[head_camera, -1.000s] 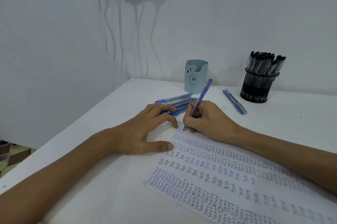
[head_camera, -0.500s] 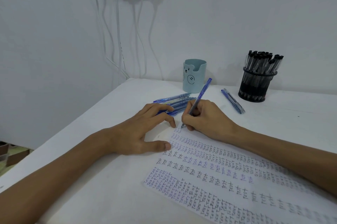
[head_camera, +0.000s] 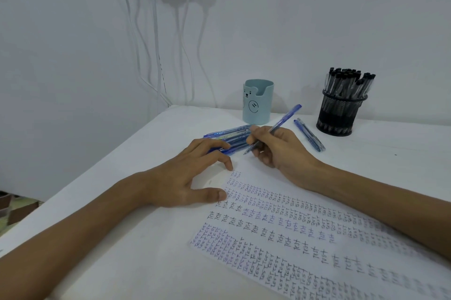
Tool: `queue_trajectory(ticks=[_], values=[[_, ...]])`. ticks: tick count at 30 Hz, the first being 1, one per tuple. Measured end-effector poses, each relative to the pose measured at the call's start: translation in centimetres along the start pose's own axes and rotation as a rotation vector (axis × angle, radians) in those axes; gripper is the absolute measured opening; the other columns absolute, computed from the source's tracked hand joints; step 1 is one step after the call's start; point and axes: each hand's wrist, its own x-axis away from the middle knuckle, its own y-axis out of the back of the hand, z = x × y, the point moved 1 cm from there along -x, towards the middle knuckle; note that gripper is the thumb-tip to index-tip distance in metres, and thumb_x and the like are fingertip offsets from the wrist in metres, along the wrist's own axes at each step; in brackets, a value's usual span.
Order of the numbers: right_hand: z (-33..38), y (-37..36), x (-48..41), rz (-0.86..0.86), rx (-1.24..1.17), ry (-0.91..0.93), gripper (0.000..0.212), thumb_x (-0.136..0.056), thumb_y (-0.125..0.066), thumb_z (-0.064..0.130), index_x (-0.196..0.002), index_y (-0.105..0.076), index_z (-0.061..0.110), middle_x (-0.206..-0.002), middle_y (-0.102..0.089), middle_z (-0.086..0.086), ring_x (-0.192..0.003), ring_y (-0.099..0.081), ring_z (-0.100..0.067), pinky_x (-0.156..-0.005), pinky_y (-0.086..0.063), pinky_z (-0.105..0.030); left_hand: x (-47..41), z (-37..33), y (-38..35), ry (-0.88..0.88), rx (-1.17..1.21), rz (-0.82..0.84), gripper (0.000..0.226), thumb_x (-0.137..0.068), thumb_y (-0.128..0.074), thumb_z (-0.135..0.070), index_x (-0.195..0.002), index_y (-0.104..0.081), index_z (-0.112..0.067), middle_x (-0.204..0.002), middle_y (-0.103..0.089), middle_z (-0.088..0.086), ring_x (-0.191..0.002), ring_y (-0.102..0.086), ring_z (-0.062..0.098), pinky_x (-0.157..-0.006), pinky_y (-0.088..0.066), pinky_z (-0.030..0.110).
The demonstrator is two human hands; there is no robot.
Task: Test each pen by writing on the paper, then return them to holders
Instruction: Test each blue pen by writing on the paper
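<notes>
Your right hand (head_camera: 280,150) is pinching the pen (head_camera: 284,119) low on its barrel: light, stiff, probably slick; left hand (head_camera: 185,177), fingers spread, is pressing the paper (head_camera: 317,238)

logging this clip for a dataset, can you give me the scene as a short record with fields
right hand: grips a blue pen in a writing hold, tip near the top corner of the paper; contact unclear
left hand: fingers spread, thumb on the paper
paper marks: rows of handwritten test words, blue and black
loose pens: pile of blue pens beyond the left hand; two blue pens near the mesh holder
holders: light blue bear holder, no pens showing; mesh holder packed with black pens
surface: white table
</notes>
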Motion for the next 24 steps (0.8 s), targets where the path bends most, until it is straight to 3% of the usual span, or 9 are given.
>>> queue_trajectory(ticks=[3,5,8,15,19,24], values=[[0.2,0.0,0.1,0.012,-0.051,0.052,0.020,-0.099,-0.063,0.026,-0.102,-0.062,0.006,-0.073,-0.067,-0.009,-0.057,-0.061,-0.018,-0.050,-0.047,-0.020,0.0,0.0,0.0,-0.009,0.006,-0.006,0.045,-0.095,-0.068,-0.053,-0.134,-0.052,-0.039,-0.157,-0.027,-0.020,-0.153,-0.016,0.011,-0.120,-0.020,0.017],[0.4,-0.1,0.0,0.000,-0.160,0.014,0.024,-0.101,-0.060,0.028,-0.109,-0.057,0.005,-0.078,-0.069,-0.012,-0.062,-0.067,-0.024,-0.057,-0.056,-0.024,-0.1,0.1,0.0,-0.010,0.005,-0.006,0.045,-0.095,-0.067,-0.054,-0.134,-0.052,-0.039,-0.158,-0.027,-0.021,-0.153,-0.016,0.010,-0.121,-0.020,0.019],[0.6,-0.2,-0.3,-0.038,-0.305,-0.110,0.038,-0.107,-0.044,0.039,-0.100,-0.059,0.005,-0.073,-0.070,-0.015,-0.061,-0.070,-0.031,-0.056,-0.060,-0.029,-0.1,0.0,0.0,-0.005,0.007,-0.001,0.044,-0.095,-0.067,-0.054,-0.134,-0.052,-0.040,-0.157,-0.026,-0.022,-0.153,-0.015,0.008,-0.120,-0.019,0.017],[0.2,0.3,-0.3,-0.007,-0.218,-0.005,0.039,-0.106,-0.045,0.041,-0.100,-0.066,0.009,-0.079,-0.070,-0.012,-0.061,-0.068,-0.024,-0.049,-0.051,-0.024,-0.1,0.1,0.0,-0.013,0.000,-0.004,0.044,-0.095,-0.067,-0.055,-0.134,-0.051,-0.041,-0.157,-0.026,-0.023,-0.153,-0.016,0.008,-0.118,-0.017,0.010],[0.1,0.5,-0.4,-0.035,-0.189,0.034,0.031,-0.099,-0.060,0.036,-0.101,-0.066,0.006,-0.069,-0.068,-0.012,-0.050,-0.062,-0.018,-0.043,-0.046,-0.019,-0.1,0.1,0.0,-0.019,-0.001,-0.013,0.045,-0.095,-0.068,-0.054,-0.134,-0.052,-0.040,-0.157,-0.027,-0.022,-0.152,-0.016,0.007,-0.117,-0.016,0.009],[0.6,1.7,-1.4,-0.099,-0.107,0.018,0.031,-0.101,-0.060,0.037,-0.091,-0.066,0.008,-0.062,-0.065,-0.009,-0.046,-0.059,-0.017,-0.043,-0.045,-0.021,0.0,0.0,0.0,-0.018,-0.005,-0.013,0.045,-0.095,-0.067,-0.055,-0.135,-0.052,-0.039,-0.157,-0.028,-0.022,-0.152,-0.017,0.008,-0.119,-0.018,0.012]])
